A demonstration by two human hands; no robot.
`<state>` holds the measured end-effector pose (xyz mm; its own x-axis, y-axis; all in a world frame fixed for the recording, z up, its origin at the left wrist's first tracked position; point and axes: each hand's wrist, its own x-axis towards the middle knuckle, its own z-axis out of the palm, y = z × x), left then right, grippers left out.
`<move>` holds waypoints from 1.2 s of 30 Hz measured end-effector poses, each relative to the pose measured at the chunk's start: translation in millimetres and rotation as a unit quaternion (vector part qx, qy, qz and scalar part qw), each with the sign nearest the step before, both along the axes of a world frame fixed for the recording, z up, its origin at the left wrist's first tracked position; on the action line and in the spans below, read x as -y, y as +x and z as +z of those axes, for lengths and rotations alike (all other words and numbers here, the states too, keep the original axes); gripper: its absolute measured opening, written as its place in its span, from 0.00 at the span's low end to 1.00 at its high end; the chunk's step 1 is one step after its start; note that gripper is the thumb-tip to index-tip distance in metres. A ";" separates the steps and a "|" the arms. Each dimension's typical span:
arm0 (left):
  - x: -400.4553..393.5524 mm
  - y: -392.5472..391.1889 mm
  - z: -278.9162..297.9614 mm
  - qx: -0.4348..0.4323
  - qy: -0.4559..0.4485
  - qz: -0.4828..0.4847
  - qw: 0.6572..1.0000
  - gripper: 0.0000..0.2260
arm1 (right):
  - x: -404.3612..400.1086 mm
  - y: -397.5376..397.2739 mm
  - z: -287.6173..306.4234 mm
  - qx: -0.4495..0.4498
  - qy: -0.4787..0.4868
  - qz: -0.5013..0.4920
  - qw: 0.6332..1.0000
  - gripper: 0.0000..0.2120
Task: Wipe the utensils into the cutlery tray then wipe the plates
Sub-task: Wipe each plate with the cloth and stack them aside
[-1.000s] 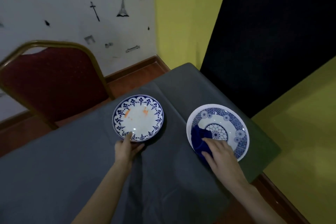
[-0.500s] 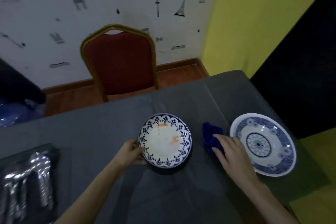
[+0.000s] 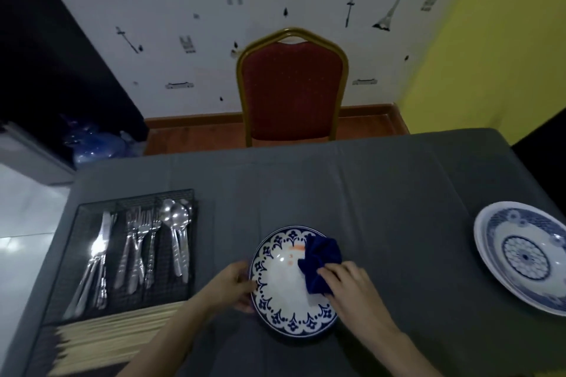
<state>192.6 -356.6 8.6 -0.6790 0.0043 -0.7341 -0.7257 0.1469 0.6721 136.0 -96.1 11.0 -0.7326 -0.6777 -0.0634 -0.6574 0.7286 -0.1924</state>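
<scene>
Plate (image 3: 283,294), blue-bordered, sits on grey tablecloth (image 3: 382,193), orange smears near its far rim. Right hand (image 3: 347,280) grips a bunched blue cloth (image 3: 320,260) on the plate's right half. Left hand (image 3: 231,286) pinches the plate's left rim. Left of plate: cutlery tray (image 3: 92,311) holding utensils (image 3: 137,248). Far right of plate: second patterned plate (image 3: 526,257). No legible writing on any of them.
</scene>
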 end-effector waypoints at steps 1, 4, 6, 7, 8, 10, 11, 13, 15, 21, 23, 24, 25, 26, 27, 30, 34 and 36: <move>1.5 5.0 -3.1 -0.002 -0.004 0.004 1.000 0.08 | 4.3 4.2 -5.2 -0.004 0.015 -0.017 1.000 0.31; 1.6 14.1 -15.9 -0.031 -0.062 0.002 0.998 0.06 | 20.2 17.5 -18.4 0.001 0.063 -0.091 0.994 0.35; 1.0 12.9 -19.6 -0.044 -0.115 0.010 0.992 0.06 | 32.7 23.7 -21.6 0.009 0.098 -0.115 0.988 0.36; 1.3 12.8 -19.9 -0.052 -0.131 0.013 0.990 0.07 | 38.3 26.0 -23.1 0.015 0.111 -0.120 0.986 0.36; 0.8 12.4 -19.3 -0.060 -0.140 0.013 0.988 0.07 | 42.2 26.2 -24.1 0.017 0.115 -0.125 0.985 0.35; 0.1 14.7 -19.8 -0.073 -0.139 0.018 0.987 0.07 | 47.5 22.6 -25.6 0.014 0.098 -0.135 0.986 0.34; -0.5 15.8 -20.1 -0.079 -0.132 0.023 0.988 0.07 | 49.4 19.9 -27.1 0.015 0.085 -0.135 0.987 0.33; 0.1 16.9 -19.3 -0.095 -0.135 0.031 0.986 0.06 | 55.0 14.6 -28.8 0.019 0.063 -0.125 0.990 0.33; 1.4 15.4 -19.7 -0.123 -0.170 0.039 0.977 0.06 | 60.8 8.4 -32.1 0.014 0.046 -0.101 0.994 0.34; -4.7 18.6 -21.0 -0.156 -0.238 0.051 0.957 0.02 | 69.7 9.0 -24.5 0.039 -0.004 0.025 0.999 0.31; -5.6 19.8 -23.9 -0.158 -0.243 0.054 0.956 0.02 | 63.8 18.1 -17.9 0.045 -0.011 0.063 0.997 0.30; -5.1 20.3 -25.0 -0.155 -0.244 0.054 0.956 0.01 | 58.9 24.3 -16.0 0.044 -0.003 0.081 0.996 0.30; -4.0 20.3 -26.0 -0.152 -0.246 0.051 0.956 0.02 | 53.0 31.0 -14.9 0.043 0.012 0.098 0.994 0.29; -3.0 19.9 -26.8 -0.149 -0.249 0.045 0.956 0.02 | 46.4 36.8 -14.3 0.036 0.033 0.113 0.992 0.30; -2.1 19.3 -27.5 -0.149 -0.253 0.037 0.955 0.03 | 40.1 41.3 -14.8 0.027 0.053 0.120 0.991 0.30; -1.5 17.8 -27.1 -0.152 -0.257 0.028 0.954 0.05 | 30.0 42.9 -20.0 0.002 0.093 0.070 0.993 0.33; -4.4 17.1 -24.9 -0.147 -0.259 0.027 0.954 0.02 | 49.3 22.3 -18.1 -0.008 0.109 -0.048 0.993 0.26; -5.7 14.5 -23.0 -0.150 -0.259 0.026 0.954 0.03 | 60.6 3.6 -13.3 0.009 0.071 -0.086 0.994 0.13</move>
<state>207.1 -350.9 -14.4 -0.8479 -0.3462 -0.4016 -0.5281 0.4845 0.6974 139.6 -156.6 -2.3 -0.8346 -0.5260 -0.1637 -0.5184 0.8504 -0.0897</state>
